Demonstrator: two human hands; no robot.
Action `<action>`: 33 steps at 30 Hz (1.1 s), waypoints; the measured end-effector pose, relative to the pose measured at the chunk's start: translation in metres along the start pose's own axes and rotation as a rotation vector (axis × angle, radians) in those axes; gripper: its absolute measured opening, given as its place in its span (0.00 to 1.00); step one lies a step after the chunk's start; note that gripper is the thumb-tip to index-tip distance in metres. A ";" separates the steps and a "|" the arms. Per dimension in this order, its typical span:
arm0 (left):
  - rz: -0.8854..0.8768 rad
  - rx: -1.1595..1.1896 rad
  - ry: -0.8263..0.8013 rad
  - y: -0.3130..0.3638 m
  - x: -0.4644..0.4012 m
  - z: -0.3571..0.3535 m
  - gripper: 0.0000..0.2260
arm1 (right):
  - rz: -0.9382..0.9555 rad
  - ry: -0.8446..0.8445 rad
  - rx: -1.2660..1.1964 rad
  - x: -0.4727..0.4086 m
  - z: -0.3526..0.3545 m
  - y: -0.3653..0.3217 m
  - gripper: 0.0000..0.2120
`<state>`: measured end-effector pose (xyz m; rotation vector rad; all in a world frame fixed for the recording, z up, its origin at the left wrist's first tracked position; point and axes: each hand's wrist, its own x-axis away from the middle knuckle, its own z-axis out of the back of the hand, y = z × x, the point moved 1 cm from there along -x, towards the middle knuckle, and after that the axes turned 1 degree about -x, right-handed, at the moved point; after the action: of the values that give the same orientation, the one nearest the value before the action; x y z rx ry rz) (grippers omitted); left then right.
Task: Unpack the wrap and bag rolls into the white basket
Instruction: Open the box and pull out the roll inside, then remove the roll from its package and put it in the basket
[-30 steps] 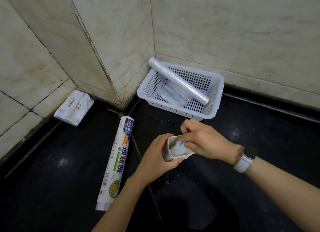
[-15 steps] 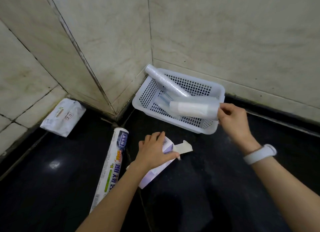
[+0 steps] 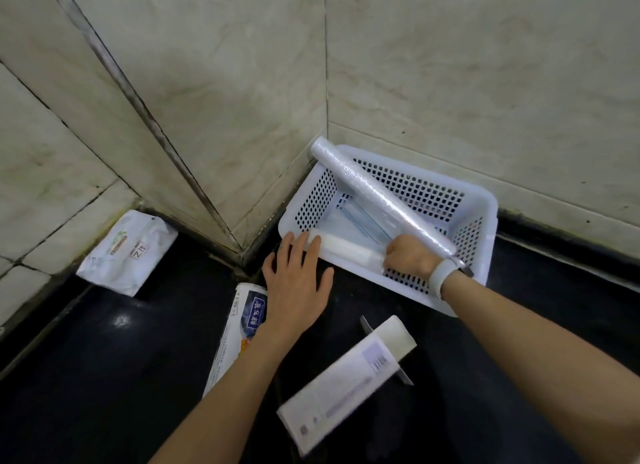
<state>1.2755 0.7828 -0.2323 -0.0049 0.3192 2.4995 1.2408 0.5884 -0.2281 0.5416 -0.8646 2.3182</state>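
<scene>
Right hand [image 3: 408, 256] grips the white roll [image 3: 346, 250] lying seemingly left-right inside the basket [image 3: 485, 242]; left hand [image 3: 298, 283] spread open

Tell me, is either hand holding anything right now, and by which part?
The right hand grips the white roll by its right end, lowering it into the white basket. The left hand is open, fingertips at the roll's other end, gripping nothing.

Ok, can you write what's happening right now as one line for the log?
step: putting white roll in basket | right hand: holding roll | left hand: open | empty box: on counter
</scene>
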 end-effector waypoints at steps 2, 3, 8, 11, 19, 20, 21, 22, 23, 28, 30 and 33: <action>-0.004 -0.032 -0.025 -0.001 0.002 -0.005 0.25 | 0.034 0.023 0.090 -0.005 0.000 0.004 0.12; -0.002 -0.034 -0.034 -0.001 0.002 -0.006 0.26 | 0.057 0.035 0.106 -0.004 0.001 0.002 0.11; 0.007 -0.015 -0.066 -0.001 0.003 -0.003 0.27 | 0.135 0.041 0.191 0.007 -0.001 0.004 0.14; 0.027 0.085 -0.082 0.001 0.008 0.003 0.26 | 0.160 0.071 0.194 0.017 0.000 0.007 0.19; 0.130 0.391 -0.015 0.008 0.078 0.023 0.19 | 0.537 0.598 -0.136 0.112 -0.022 0.013 0.14; 0.140 0.387 -0.012 0.007 0.092 0.022 0.18 | 0.575 0.617 -0.153 0.125 -0.033 0.016 0.14; 0.156 0.383 -0.003 0.006 0.106 0.021 0.17 | 0.599 0.615 -0.153 0.138 -0.045 0.019 0.15; 0.186 0.379 0.006 0.004 0.120 0.020 0.16 | 0.617 0.601 -0.143 0.149 -0.057 0.021 0.15; 0.229 0.363 0.019 0.001 0.133 0.020 0.15 | 0.637 0.575 -0.129 0.158 -0.070 0.022 0.16; 0.563 0.220 -0.021 -0.043 0.184 0.023 0.23 | 0.695 0.388 -0.032 0.179 -0.128 0.008 0.19; 0.635 0.223 -0.171 -0.062 0.198 0.019 0.32 | 0.701 0.348 0.043 0.181 -0.142 0.002 0.19; 0.625 0.256 -0.259 -0.078 0.205 0.014 0.39 | 0.672 0.331 0.155 0.181 -0.151 -0.002 0.16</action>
<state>1.1548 0.9654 -0.2521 0.6018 0.6014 2.9975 1.0841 0.7650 -0.2337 -0.1114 -0.7856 2.9797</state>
